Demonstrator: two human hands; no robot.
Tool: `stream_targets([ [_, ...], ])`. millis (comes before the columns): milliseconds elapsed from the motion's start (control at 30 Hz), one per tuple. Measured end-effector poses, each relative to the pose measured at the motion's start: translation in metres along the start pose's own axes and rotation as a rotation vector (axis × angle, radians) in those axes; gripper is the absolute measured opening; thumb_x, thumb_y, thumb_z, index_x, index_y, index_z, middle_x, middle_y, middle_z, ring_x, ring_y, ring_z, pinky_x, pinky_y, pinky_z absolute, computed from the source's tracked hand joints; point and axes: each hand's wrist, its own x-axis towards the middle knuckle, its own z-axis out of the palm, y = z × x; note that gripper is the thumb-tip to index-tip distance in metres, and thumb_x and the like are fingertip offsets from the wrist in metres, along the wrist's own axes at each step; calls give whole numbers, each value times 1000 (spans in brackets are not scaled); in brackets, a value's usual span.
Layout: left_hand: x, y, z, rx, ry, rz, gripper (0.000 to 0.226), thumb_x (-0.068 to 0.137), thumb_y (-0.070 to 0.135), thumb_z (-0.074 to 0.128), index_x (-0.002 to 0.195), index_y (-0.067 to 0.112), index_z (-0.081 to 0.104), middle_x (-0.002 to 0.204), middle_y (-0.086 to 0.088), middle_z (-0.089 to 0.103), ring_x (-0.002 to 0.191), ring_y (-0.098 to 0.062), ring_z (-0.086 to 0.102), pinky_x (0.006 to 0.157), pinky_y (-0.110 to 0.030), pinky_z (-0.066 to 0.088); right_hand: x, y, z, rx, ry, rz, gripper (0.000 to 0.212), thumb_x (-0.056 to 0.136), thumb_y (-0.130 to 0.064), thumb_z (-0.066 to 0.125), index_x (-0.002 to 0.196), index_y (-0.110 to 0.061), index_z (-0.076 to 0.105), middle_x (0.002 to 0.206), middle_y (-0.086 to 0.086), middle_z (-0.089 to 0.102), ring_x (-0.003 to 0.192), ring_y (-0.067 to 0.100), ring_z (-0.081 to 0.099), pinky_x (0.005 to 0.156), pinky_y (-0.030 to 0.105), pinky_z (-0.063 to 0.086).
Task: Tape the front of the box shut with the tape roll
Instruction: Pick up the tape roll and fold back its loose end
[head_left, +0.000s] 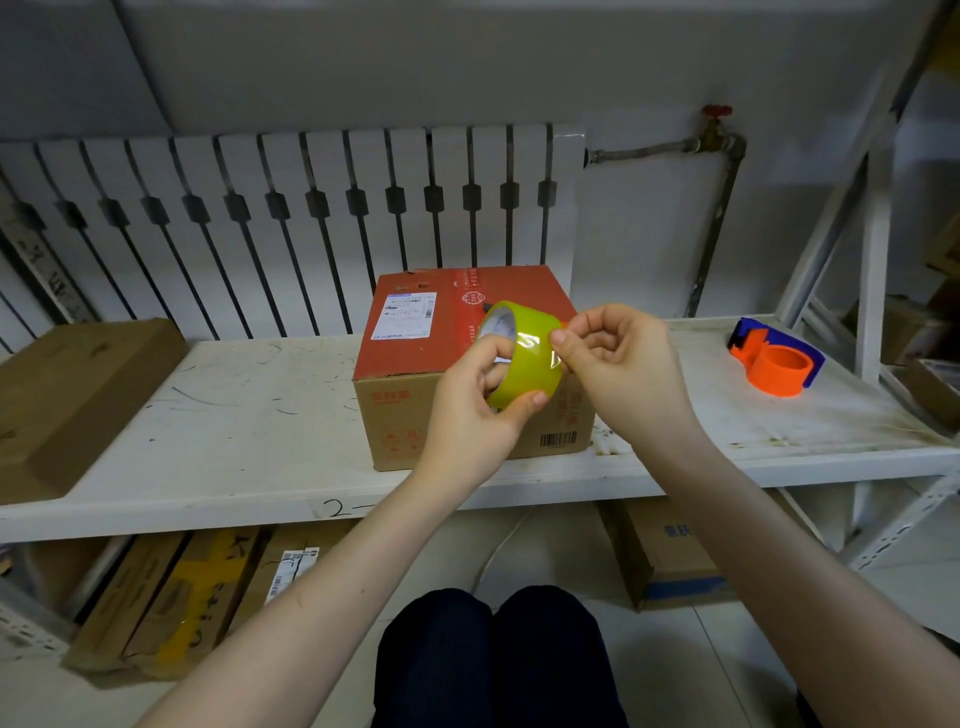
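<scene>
A cardboard box (415, 374) with a red top and a white shipping label sits on the white shelf (234, 431), its brown front face toward me. In front of it I hold a yellow-green tape roll (524, 358) in the air. My left hand (478, 410) grips the roll, fingers through its core and thumb under the rim. My right hand (618, 364) pinches the tape's loose end at the roll's right edge between thumb and forefinger. The roll hides part of the box's top and front.
An orange and blue tape dispenser (776, 358) lies on the shelf at the right. A flat brown carton (67, 400) lies at the left end. A white radiator (291, 218) runs behind. More cartons (171, 597) lie under the shelf. My knees (493, 654) are below.
</scene>
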Motion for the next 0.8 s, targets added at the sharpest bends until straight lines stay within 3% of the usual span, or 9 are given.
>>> stream_targets([
  [167,-2,2,-1,24,-6,34,28,77,-2,71,87,19,55,84,0,72,77,-16,70,71,-26,56,0,0,-2,-36,-3,-14,12,84,-17,68,75,-13,61,61,4,55,56,13,50,57,30,46],
  [300,-3,0,1,31,10,48,21,77,0,71,91,4,55,82,-17,70,76,-31,67,71,-45,54,0,-2,-3,-71,9,-27,13,82,-16,70,72,-15,61,53,-5,52,48,4,48,54,28,47],
  [400,-4,2,1,43,23,70,21,77,1,71,88,7,54,79,-21,68,73,-36,64,68,-48,52,0,-4,-3,-105,15,-45,13,81,-16,70,72,-14,60,49,-10,47,40,-1,44,52,23,42],
  [500,-5,1,0,61,26,89,25,77,4,71,84,19,53,77,-20,67,72,-34,63,67,-46,52,-2,-7,-3,-174,35,-75,13,80,-20,71,75,-16,60,55,-9,52,47,2,48,54,26,48],
  [600,-5,-1,-1,63,22,91,24,76,9,71,84,20,52,76,-23,64,71,-38,61,66,-48,51,-5,-8,-2,-221,54,-106,17,78,-25,73,78,-14,60,61,-6,57,54,7,53,61,34,56],
  [667,-5,-2,-1,62,10,83,25,77,6,71,83,21,52,73,-17,65,68,-32,63,65,-40,53,-6,-7,-2,-274,75,-127,25,76,-33,74,79,-13,59,62,-6,58,57,7,56,62,37,56],
  [733,-6,-2,-2,36,7,76,30,77,-1,70,82,23,52,72,-6,67,65,-15,63,64,-26,52,-6,-5,-3,-356,104,-145,36,72,-45,74,82,-15,57,69,-3,61,65,12,60,65,38,55],
  [800,-5,-2,-3,22,-2,75,30,77,-2,70,83,22,53,72,-2,67,65,-10,62,65,-22,49,-6,-3,-3,-359,111,-118,44,69,-52,73,86,-16,54,76,-1,62,72,15,61,67,40,54],
])
